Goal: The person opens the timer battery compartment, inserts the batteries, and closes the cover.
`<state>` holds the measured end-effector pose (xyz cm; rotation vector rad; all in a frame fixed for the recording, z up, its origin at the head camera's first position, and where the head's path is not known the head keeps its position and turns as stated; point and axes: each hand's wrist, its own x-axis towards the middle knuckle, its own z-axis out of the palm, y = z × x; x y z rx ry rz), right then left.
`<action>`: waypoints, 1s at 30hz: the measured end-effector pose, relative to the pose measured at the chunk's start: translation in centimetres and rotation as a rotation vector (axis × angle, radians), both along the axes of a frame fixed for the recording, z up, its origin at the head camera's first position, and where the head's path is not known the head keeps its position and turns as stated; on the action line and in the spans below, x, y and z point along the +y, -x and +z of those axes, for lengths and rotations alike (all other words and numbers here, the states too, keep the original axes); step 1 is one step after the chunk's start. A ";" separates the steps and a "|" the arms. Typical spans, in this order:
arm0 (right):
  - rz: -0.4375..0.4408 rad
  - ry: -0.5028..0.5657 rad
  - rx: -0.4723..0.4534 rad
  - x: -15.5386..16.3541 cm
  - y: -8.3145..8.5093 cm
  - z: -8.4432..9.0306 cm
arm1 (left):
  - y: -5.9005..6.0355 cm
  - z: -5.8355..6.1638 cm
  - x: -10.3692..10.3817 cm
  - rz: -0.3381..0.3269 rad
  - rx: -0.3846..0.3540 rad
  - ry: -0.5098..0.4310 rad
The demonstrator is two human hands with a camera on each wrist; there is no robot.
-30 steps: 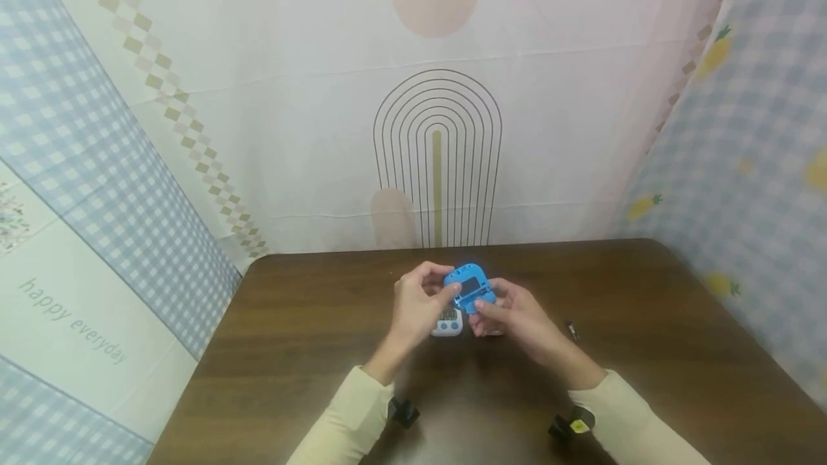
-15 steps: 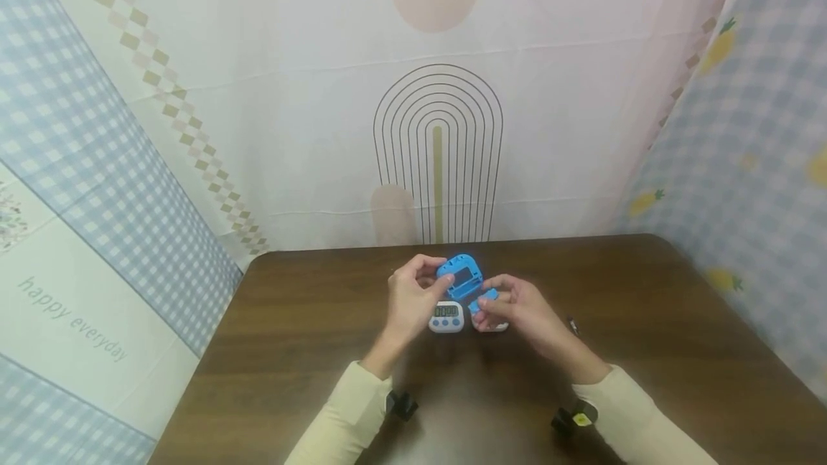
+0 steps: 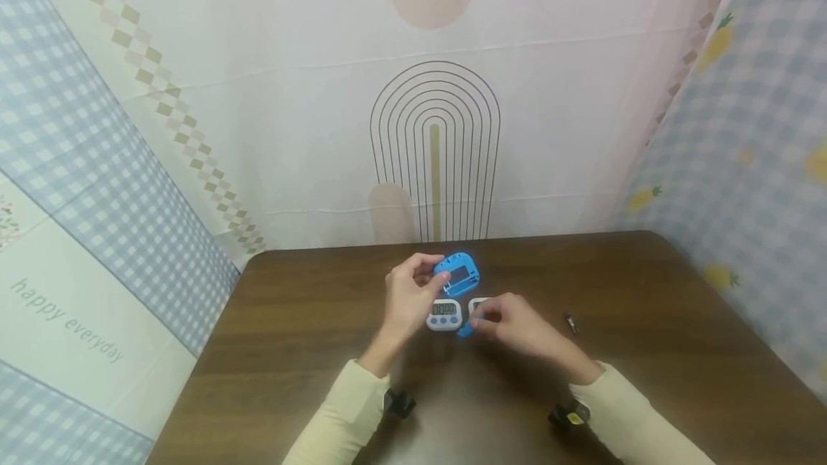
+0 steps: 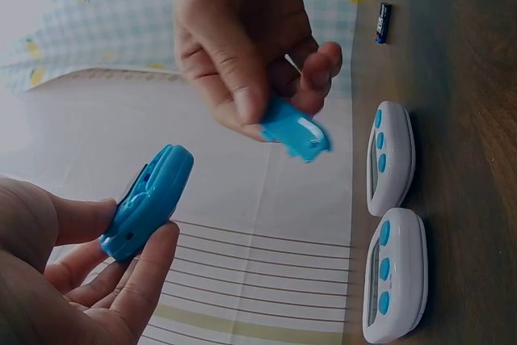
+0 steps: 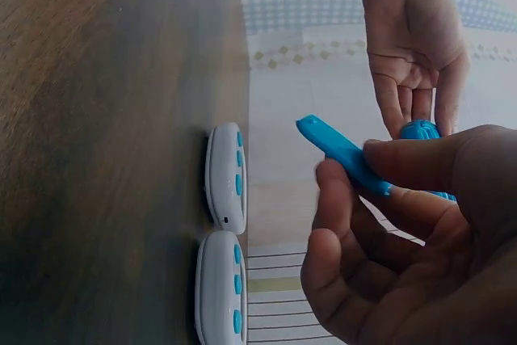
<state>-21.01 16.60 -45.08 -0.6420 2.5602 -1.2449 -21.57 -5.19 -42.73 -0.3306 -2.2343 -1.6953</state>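
Pinching a small blue plastic cover (image 4: 297, 131) between the thumb and fingers of my right hand (image 3: 517, 325), I hold it above the desk (image 3: 310, 350), near two white digital timers (image 4: 397, 276). My left hand (image 3: 408, 296) grips a blue timer casing (image 4: 157, 199) — raised too, apart from the cover — while a battery (image 3: 571, 322) lies off to my right.

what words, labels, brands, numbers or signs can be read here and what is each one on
"happy everyday": on the hanging cloth at the picture's left.
Left white timer: display digits too blurred to read surely.
Right white timer: display partly hidden by the right hand in the head view, unreadable.
Battery: print too small.
Yellow tag: any marking too blurred.
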 end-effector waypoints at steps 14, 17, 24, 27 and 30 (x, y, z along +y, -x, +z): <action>0.131 -0.071 -0.033 0.0 -0.3 -0.9 | 0.0 0.1 0.1 0.005 -0.025 -0.004; 0.160 -0.144 0.009 0.0 -0.4 -1.1 | 0.0 0.1 0.1 0.004 -0.019 -0.016; 0.173 -0.277 0.099 -0.2 -0.8 -1.0 | -0.1 0.0 0.2 -0.010 -0.029 -0.024; 0.175 -0.311 0.092 -0.2 -1.0 -0.9 | -0.1 0.0 0.2 -0.010 -0.032 -0.026; 0.182 -0.342 0.089 -0.2 -1.1 -0.9 | -0.1 0.1 0.3 -0.007 -0.026 -0.027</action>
